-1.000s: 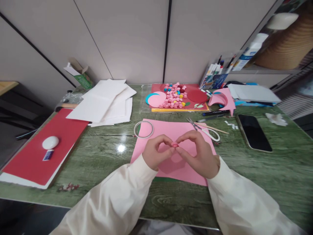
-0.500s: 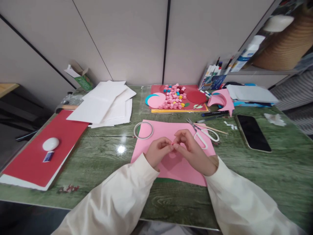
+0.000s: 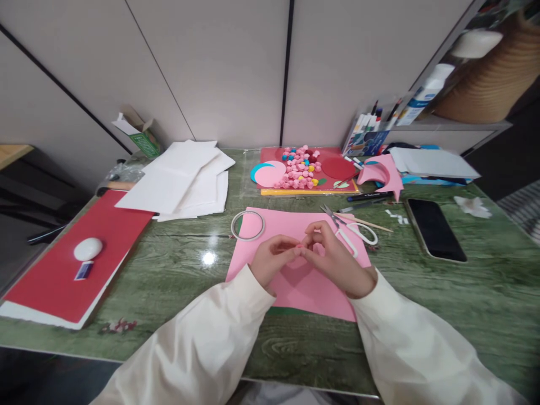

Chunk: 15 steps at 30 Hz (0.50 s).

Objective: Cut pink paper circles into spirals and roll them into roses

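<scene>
Over a pink sheet (image 3: 312,292) my two hands meet at the fingertips around a small pink piece (image 3: 299,246). My left hand (image 3: 274,260) pinches it from the left side. From the right, my right hand (image 3: 333,259) grips the same piece between thumb and fingers. A roll of tape (image 3: 248,238) lies on the sheet's upper left corner. White-handled scissors (image 3: 366,234) rest open beside my right hand, with a thin wooden stick (image 3: 375,224) next to them. Farther back, pink, blue and yellow paper balls (image 3: 301,169) are heaped on a red sheet (image 3: 331,154).
White papers (image 3: 172,174) and a green box (image 3: 145,140) stand back left. A red sheet (image 3: 50,281) on the left bears a white round object (image 3: 88,249). A phone (image 3: 436,229), pink cut paper (image 3: 392,174) and markers (image 3: 369,132) are on the right.
The fingers of both hands have shifted slightly around the small pink piece. A striped shape at the far right edge has moved mostly away behind the shelf.
</scene>
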{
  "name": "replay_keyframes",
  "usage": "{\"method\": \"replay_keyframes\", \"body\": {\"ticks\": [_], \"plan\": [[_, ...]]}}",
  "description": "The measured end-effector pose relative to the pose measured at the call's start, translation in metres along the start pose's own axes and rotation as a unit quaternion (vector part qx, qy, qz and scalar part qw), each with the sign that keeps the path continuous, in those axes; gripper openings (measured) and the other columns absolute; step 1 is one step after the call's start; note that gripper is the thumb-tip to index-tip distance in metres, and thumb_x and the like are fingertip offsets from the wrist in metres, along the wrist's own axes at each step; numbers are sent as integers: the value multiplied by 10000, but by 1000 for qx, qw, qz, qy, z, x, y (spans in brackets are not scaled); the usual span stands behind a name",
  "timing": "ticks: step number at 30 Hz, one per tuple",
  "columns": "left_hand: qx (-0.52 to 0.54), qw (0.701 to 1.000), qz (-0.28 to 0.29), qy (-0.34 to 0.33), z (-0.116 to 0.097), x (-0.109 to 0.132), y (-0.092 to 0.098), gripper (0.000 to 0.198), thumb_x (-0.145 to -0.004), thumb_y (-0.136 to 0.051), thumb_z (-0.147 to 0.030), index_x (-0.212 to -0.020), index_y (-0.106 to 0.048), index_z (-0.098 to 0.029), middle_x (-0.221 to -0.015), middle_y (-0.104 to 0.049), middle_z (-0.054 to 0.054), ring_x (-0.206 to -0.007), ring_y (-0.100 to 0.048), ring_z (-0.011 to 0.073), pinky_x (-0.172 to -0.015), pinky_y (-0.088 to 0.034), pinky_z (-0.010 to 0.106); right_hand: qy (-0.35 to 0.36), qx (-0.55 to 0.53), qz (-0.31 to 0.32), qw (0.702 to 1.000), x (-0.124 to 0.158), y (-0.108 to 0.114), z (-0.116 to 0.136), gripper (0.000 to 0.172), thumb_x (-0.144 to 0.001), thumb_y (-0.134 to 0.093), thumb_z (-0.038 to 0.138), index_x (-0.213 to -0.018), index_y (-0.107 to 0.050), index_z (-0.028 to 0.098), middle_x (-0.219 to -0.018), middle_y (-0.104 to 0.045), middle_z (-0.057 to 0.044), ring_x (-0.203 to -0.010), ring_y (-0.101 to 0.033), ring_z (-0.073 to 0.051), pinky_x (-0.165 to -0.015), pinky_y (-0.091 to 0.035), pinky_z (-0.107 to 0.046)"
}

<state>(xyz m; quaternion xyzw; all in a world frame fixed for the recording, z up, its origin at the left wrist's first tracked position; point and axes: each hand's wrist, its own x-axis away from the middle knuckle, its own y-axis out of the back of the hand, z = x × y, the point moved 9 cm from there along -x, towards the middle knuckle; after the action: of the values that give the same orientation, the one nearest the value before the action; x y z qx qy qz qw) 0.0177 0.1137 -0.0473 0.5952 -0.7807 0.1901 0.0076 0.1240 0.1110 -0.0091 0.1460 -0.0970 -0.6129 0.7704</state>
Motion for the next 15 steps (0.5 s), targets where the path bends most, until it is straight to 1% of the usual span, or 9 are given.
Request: {"method": "replay_keyframes", "body": {"ticks": [4, 6, 8, 10, 11, 13, 14, 15], "plan": [[67, 996, 2, 62, 16, -4, 2, 248, -550, -723, -233, -764, -643, -136, -735, -652, 31, -659, -581, 115, -652, -428, 254, -16, 46, -12, 999, -3, 5, -2, 268, -732, -559, 233, -909, -359, 222, -678, -532, 38, -626, -524, -127, -608, -409, -266], [95, 992, -11, 85, 21, -4, 5, 259, -521, -740, -210, -744, -633, -134, -705, -654, 22, -646, -587, 104, -667, -429, 247, -22, 64, -17, 998, -3, 5, -3, 254, -729, -564, 248, -890, -369, 220, -660, -521, 43, -607, -513, -123, -598, -405, -257], [108, 989, -28, 92, 22, -4, 8, 281, -505, -749, -198, -743, -612, -139, -678, -655, 11, -633, -593, 98, -662, -429, 239, -24, 73, -16, 997, -3, 5, -4, 234, -739, -555, 280, -885, -382, 219, -670, -521, 38, -610, -513, -122, -588, -402, -247], [108, 990, -37, 83, 19, -4, 11, 297, -512, -747, -201, -757, -589, -144, -667, -659, 10, -637, -601, 100, -647, -424, 230, -20, 90, -17, 996, -5, 9, -6, 206, -762, -528, 316, -887, -398, 216, -695, -532, 27, -620, -522, -123, -580, -398, -239], [104, 991, -40, 78, 18, -5, 12, 297, -522, -743, -206, -762, -578, -146, -673, -663, 14, -644, -604, 102, -637, -419, 224, -16, 108, -21, 994, -6, 14, -7, 188, -777, -506, 329, -888, -408, 214, -706, -541, 21, -626, -527, -125, -579, -394, -238], [94, 992, -45, 70, 16, -5, 14, 292, -543, -733, -219, -767, -559, -150, -697, -672, 23, -647, -605, 100, -611, -404, 211, -3, 174, -61, 983, -9, 34, -9, 148, -804, -459, 331, -879, -434, 206, -715, -558, 7, -627, -529, -129, -587, -383, -242], [89, 992, -48, 70, 15, -5, 15, 291, -550, -729, -226, -770, -552, -153, -711, -675, 25, -635, -601, 95, -596, -394, 206, 1, 225, -89, 970, -10, 48, -10, 139, -819, -431, 323, -875, -454, 198, -722, -571, -5, -641, -532, -137, -604, -376, -253], [84, 993, -52, 70, 15, -5, 16, 293, -555, -726, -233, -773, -547, -157, -720, -677, 24, -616, -592, 88, -580, -383, 202, -2, 298, -129, 946, -10, 65, -12, 142, -823, -417, 309, -859, -482, 189, -715, -582, -20, -654, -532, -153, -623, -365, -273]]}}
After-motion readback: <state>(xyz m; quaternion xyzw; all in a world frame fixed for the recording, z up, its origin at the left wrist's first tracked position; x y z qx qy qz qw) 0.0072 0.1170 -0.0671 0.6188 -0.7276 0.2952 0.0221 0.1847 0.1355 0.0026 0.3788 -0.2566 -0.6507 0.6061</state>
